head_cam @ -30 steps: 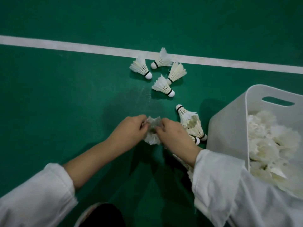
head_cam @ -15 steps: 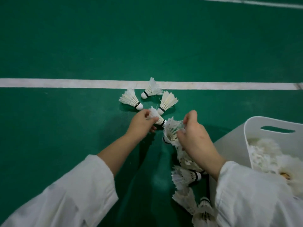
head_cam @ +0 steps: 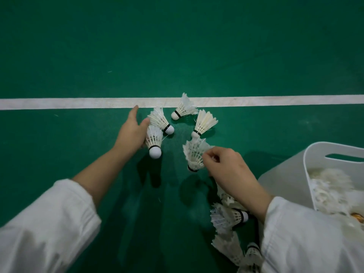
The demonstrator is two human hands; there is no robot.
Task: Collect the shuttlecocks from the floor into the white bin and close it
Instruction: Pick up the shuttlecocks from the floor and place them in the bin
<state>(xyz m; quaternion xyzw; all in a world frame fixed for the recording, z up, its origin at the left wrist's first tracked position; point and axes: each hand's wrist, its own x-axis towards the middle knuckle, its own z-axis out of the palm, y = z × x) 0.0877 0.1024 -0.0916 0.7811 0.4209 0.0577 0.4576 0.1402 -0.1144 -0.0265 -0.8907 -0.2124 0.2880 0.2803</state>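
A green sports floor (head_cam: 177, 46) fills the whole view, its surface faintly scuffed and speckled. One white painted line (head_cam: 69, 103) runs straight across it from left to right. Soft dark shadows lie on the near floor

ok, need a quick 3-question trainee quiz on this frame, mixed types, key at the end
1. True or false: the white plastic bin already holds shuttlecocks.
2. Which hand pinches a white feather shuttlecock by its skirt? A) left hand B) right hand C) neither
3. Fill in: the feather shuttlecock farthest from the camera lies with its feathers over the white painted ____ on the green court floor.

Key: 1 true; 2 B; 3 line. The left hand has a cork-tipped shuttlecock against its palm with fingers spread, so whether it grips it is unclear.
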